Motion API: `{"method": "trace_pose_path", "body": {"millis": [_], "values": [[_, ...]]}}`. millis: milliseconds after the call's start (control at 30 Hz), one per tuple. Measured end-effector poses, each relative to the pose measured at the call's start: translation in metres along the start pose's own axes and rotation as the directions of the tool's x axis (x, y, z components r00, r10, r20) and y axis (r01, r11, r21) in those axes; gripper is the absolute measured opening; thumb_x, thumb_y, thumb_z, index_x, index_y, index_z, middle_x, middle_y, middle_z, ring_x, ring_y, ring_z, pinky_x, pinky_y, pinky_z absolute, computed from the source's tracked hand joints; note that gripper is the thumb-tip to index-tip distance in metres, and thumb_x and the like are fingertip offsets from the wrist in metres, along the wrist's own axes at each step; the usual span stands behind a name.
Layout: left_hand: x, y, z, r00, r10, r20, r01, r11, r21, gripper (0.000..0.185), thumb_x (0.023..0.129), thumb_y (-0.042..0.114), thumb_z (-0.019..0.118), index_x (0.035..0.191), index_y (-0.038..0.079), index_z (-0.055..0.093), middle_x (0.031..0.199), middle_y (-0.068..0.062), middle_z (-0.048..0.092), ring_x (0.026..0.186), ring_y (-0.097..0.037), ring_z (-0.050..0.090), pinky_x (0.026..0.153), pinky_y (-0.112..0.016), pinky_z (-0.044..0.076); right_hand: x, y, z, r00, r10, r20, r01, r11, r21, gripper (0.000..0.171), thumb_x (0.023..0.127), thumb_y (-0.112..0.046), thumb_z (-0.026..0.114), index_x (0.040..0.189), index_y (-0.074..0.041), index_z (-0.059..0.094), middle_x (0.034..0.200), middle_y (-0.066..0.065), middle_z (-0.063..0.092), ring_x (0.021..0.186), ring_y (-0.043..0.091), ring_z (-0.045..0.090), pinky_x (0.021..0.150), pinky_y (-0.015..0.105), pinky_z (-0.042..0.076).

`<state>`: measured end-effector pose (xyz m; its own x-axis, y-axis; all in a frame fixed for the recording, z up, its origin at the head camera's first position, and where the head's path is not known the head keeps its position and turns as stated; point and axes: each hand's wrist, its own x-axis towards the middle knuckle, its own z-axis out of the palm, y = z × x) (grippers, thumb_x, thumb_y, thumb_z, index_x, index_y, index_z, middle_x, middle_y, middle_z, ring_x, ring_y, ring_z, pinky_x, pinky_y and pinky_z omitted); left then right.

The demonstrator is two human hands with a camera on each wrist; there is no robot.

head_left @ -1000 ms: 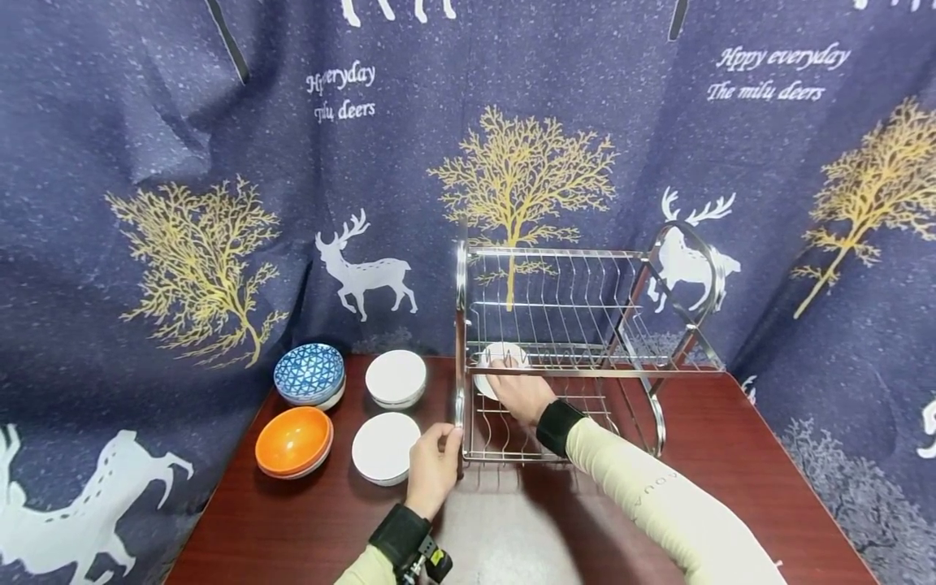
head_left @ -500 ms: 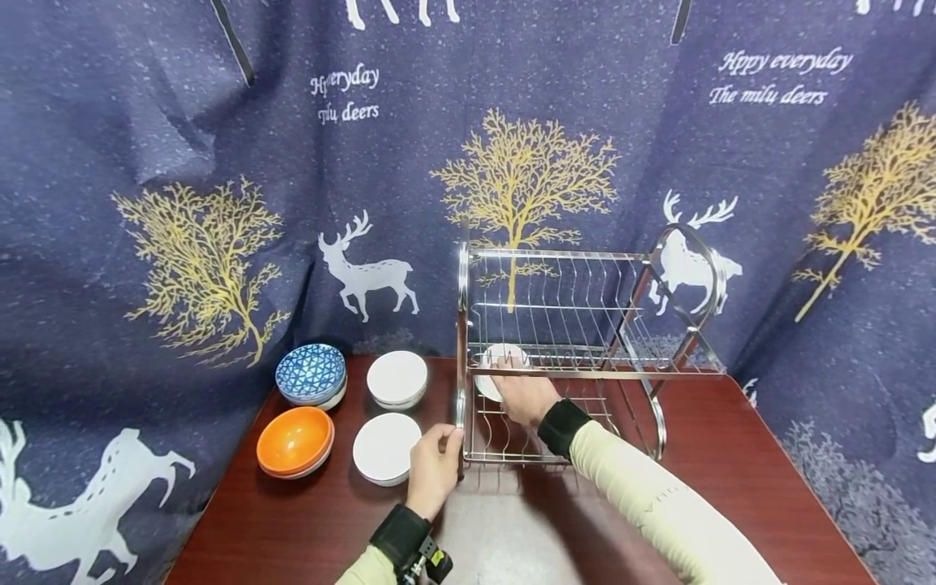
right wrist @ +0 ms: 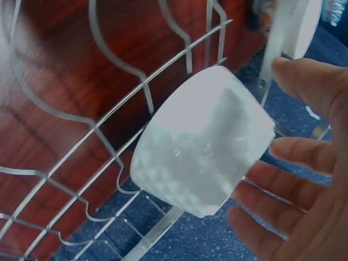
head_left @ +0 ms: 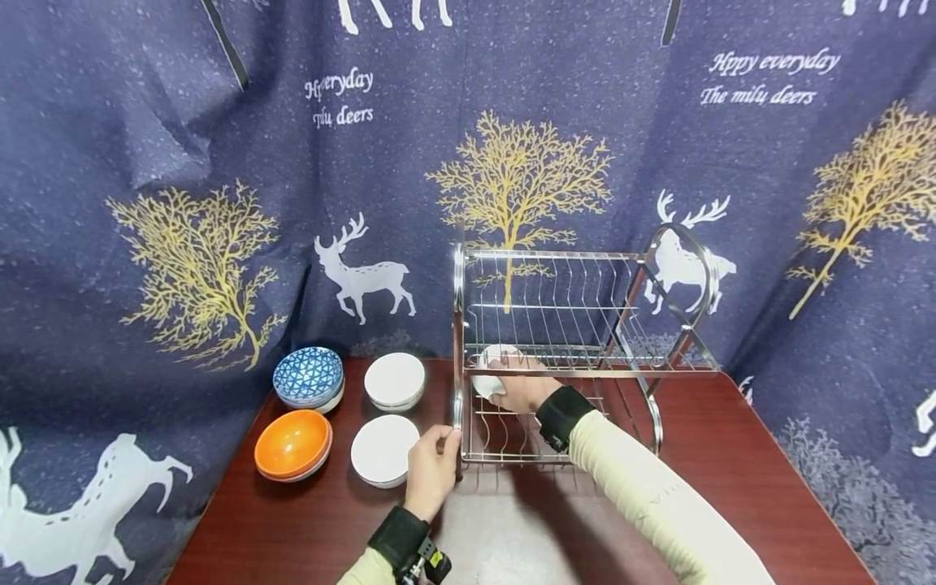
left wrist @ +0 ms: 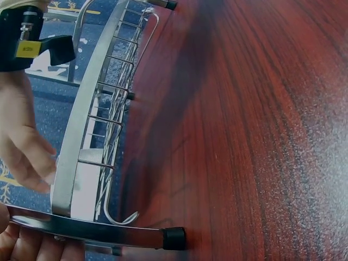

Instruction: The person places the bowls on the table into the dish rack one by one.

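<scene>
A white bowl (right wrist: 201, 147) with a faint diamond relief stands on its edge among the wires of the lower tier of a metal dish rack (head_left: 459, 325). My right hand (right wrist: 321, 212) is beside its base, thumb and fingers spread apart, some fingertips right at the bowl's edge. In the head view, the right hand (head_left: 528, 392) reaches in under the upper tier, whose front bar crosses it. My left hand (head_left: 431, 471) pinches the rack's left front post near the bottom. The left wrist view shows its fingers (left wrist: 46, 247) curled under the metal side frame.
Left of the rack stand white bowls, one set (head_left: 395, 380) at the back and another (head_left: 385, 449) in front. Farther left are blue-patterned bowls (head_left: 309, 375) and orange bowls (head_left: 293, 444). A patterned curtain (head_left: 380, 179) hangs behind the red-brown table (head_left: 731, 471).
My right hand's fingers have come away from the bowl's face and spread to its right side. The bowl looks slightly turned. My left hand stays on the rack post.
</scene>
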<state>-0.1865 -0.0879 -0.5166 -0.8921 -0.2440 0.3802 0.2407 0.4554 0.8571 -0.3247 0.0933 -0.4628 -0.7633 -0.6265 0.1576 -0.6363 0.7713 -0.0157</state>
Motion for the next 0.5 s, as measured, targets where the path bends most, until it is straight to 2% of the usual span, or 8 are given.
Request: {"method": "trace_pose_path", "body": {"millis": [133, 267, 333, 500], "values": [[-0.001, -0.001, 0.001, 1.000, -0.016, 0.004, 0.016, 1.000, -0.005, 0.010, 0.090, 0.014, 0.066, 0.082, 0.009, 0.067, 0.064, 0.002, 0.064, 0.059, -0.009, 0.061, 0.054, -0.023, 0.049, -0.005, 0.000, -0.003, 0.999, -0.008, -0.034, 0.010, 0.999, 0.040, 0.043, 0.085, -0.042, 0.065, 0.111, -0.010, 0.057, 0.101, 0.015, 0.055, 0.095, 0.036, 0.056, 0.081, 0.051, 0.047], [-0.001, -0.001, 0.002, 1.000, -0.028, 0.005, 0.028, 1.000, -0.003, 0.010, 0.090, 0.014, 0.066, 0.082, 0.009, 0.067, 0.064, 0.001, 0.064, 0.059, -0.008, 0.060, 0.054, -0.024, 0.049, -0.012, -0.012, -0.022, 0.999, 0.016, -0.036, -0.011, 0.992, 0.128, 0.046, 0.086, -0.036, 0.067, 0.119, -0.005, 0.058, 0.110, 0.020, 0.056, 0.102, 0.041, 0.055, 0.088, 0.053, 0.045], [-0.002, -0.001, 0.002, 0.999, -0.036, 0.009, 0.036, 0.999, -0.003, 0.010, 0.091, 0.014, 0.065, 0.083, 0.008, 0.067, 0.064, 0.001, 0.064, 0.059, -0.008, 0.060, 0.054, -0.024, 0.049, -0.014, -0.015, -0.024, 0.999, 0.029, -0.042, -0.022, 0.986, 0.163, 0.050, 0.087, -0.037, 0.066, 0.124, -0.005, 0.056, 0.117, 0.021, 0.056, 0.109, 0.040, 0.055, 0.093, 0.051, 0.044], [-0.002, 0.000, 0.001, 0.999, -0.044, 0.023, 0.044, 0.999, -0.010, 0.011, 0.092, 0.014, 0.064, 0.085, 0.007, 0.067, 0.066, -0.001, 0.065, 0.061, -0.009, 0.062, 0.055, -0.024, 0.050, -0.021, -0.025, -0.021, 0.991, 0.073, -0.111, -0.040, 0.962, 0.271, 0.047, 0.087, -0.040, 0.066, 0.123, -0.011, 0.057, 0.116, 0.012, 0.057, 0.105, 0.028, 0.056, 0.088, 0.042, 0.048]]}}
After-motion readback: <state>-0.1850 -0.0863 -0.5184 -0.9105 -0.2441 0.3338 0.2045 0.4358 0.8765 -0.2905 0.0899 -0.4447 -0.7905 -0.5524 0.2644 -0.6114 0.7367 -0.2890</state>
